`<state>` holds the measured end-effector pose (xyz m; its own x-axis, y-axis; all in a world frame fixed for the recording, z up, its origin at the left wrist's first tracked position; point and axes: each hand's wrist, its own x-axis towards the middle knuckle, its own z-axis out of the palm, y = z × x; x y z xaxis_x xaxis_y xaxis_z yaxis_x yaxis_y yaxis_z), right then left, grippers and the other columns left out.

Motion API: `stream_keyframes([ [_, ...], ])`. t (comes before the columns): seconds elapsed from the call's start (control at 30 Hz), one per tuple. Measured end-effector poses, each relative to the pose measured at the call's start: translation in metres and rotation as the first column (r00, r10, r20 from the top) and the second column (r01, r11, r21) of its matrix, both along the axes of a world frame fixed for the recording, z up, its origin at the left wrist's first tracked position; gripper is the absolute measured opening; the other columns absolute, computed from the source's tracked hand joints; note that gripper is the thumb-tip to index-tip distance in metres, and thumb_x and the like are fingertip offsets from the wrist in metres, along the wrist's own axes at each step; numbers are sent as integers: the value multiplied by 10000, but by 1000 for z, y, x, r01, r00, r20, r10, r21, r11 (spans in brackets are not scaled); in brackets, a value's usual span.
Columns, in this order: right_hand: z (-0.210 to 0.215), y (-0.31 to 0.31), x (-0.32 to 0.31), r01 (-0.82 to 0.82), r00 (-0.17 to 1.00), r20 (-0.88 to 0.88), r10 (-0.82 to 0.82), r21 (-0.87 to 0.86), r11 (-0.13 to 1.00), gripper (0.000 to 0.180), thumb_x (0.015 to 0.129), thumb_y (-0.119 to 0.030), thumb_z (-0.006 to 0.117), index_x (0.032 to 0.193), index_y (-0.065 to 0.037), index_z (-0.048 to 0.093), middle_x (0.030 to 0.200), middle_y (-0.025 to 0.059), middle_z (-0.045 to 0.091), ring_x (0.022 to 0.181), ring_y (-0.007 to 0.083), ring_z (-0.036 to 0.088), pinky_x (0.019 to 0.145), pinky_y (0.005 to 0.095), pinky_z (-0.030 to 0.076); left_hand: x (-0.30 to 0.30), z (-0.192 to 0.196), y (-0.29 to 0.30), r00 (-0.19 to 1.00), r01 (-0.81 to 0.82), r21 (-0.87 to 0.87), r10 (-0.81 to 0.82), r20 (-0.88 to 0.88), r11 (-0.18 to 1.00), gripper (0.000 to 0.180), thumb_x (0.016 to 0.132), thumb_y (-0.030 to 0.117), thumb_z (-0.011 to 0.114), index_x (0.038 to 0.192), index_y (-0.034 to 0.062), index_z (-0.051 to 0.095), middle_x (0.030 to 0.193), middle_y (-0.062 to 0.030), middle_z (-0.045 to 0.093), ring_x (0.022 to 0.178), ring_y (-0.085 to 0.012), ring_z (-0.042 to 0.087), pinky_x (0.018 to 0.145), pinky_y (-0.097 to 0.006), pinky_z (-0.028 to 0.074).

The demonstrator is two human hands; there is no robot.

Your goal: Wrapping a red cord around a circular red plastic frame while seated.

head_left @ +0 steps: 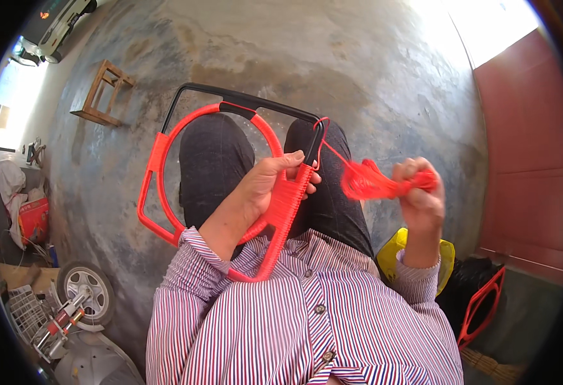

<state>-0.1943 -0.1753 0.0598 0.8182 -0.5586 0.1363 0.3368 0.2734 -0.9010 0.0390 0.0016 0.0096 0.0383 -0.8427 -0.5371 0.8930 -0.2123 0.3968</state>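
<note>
Across my lap lies a frame (249,100) with a ring set inside it, partly black and largely wrapped in red cord. My left hand (265,186) grips its right side, thumb on the wound part and fingertips showing around the far edge. Tight turns of red cord (286,205) cover that side up to my thumb; above it the bar is bare black. A loop of cord goes over the upper right corner and runs to a loose red bundle (374,181). My right hand (421,192) is closed around that bundle, out to the right of the frame.
A wooden stool (103,94) stands on the concrete floor at far left. Lower left is a wheel (86,292) with machine parts. At my right are a yellow bag (447,263), a black bag (464,282) and another red frame (484,307), near a red door (525,154).
</note>
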Motion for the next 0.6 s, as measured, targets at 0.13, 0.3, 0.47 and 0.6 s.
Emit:
stream_keyframes([
  [0.13, 3, -32, -38, 26, 966, 249, -74, 191, 981, 312, 940, -355, 640, 937, -64, 526, 794, 10, 481, 703, 136, 440, 600, 272, 376, -2, 9, 0, 990, 24, 48, -31, 135, 999, 233, 935, 223, 667, 1006, 3, 646, 859, -156, 695, 718, -225, 687, 671, -331, 557],
  [0.3, 9, -18, 0, 522, 852, -195, -486, 252, 815, 157, 988, -226, 571, 985, -69, 579, 924, 48, 622, 714, 111, 547, 571, 243, 430, -1, 5, 0, 994, 25, 9, -26, 111, 1000, 208, 949, 182, 642, 1018, -15, 629, 843, -161, 694, 674, -224, 690, 618, -320, 575],
  [0.47, -39, 45, 54, -57, 902, -429, 46, -14, 998, 105, 949, -49, 514, 1046, -15, 537, 914, 68, 646, 657, 103, 581, 590, 244, 489, -4, 6, -1, 989, 35, 12, -36, 140, 999, 220, 953, 190, 639, 1028, -17, 629, 835, -160, 693, 666, -220, 691, 610, -316, 581],
  [0.6, -18, 42, 51, -104, 860, -509, 25, -128, 986, 95, 916, -4, 563, 1005, -29, 540, 762, 7, 592, 668, 82, 566, 605, 243, 468, -3, 4, 1, 992, 8, 52, -15, 129, 999, 227, 947, 214, 655, 998, -6, 638, 833, -153, 690, 669, -227, 682, 624, -318, 575],
])
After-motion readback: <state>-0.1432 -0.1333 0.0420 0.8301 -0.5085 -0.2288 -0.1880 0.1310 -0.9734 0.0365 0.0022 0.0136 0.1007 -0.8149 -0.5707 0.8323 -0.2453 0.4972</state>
